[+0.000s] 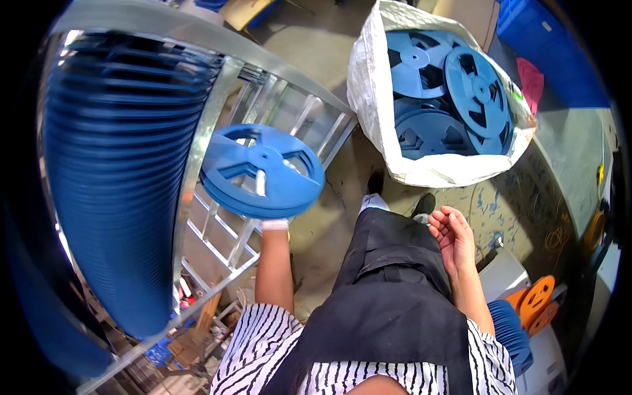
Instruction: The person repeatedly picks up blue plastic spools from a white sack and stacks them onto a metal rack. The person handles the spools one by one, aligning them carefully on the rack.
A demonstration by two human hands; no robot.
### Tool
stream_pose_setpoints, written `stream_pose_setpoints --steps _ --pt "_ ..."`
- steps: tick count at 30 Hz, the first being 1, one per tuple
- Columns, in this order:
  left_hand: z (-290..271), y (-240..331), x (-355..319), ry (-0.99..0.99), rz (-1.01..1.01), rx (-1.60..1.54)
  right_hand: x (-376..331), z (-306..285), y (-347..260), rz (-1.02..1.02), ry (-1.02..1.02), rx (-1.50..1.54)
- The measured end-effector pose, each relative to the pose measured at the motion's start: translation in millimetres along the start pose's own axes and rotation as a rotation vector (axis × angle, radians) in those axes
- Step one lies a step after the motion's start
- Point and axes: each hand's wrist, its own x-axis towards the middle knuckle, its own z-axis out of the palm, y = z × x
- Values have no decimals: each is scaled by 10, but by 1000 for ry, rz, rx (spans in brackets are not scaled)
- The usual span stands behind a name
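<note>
My left hand [261, 183] is mostly hidden beneath blue plastic reels [289, 181]. A bit of white shows through a slot in the top reel, and a pale band circles my wrist. These reels appear to be a small stack, held up beside the metal rack [210, 125]. Long rows of closely packed blue reels [118, 178] fill that rack on the left. My right hand [453, 234] hangs by the black apron, its fingers loosely bent and nothing in them. Ahead of it stands a white woven sack [375, 118] with several blue reels [477, 92] inside.
Blue bins [550, 52] stand at the far right, with a pink cloth [528, 82] below them. Orange reels [536, 296] and more blue reels [510, 329] are low on my right. A grey surface [573, 145] runs along the right side.
</note>
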Motion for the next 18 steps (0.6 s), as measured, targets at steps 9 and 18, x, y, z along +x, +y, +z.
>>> stream_pose_setpoints --steps 9,18 --pt "-108 1894 2062 -499 -66 420 114 149 647 48 174 98" --pt "414 2083 3227 145 219 627 208 187 1024 57 264 135"
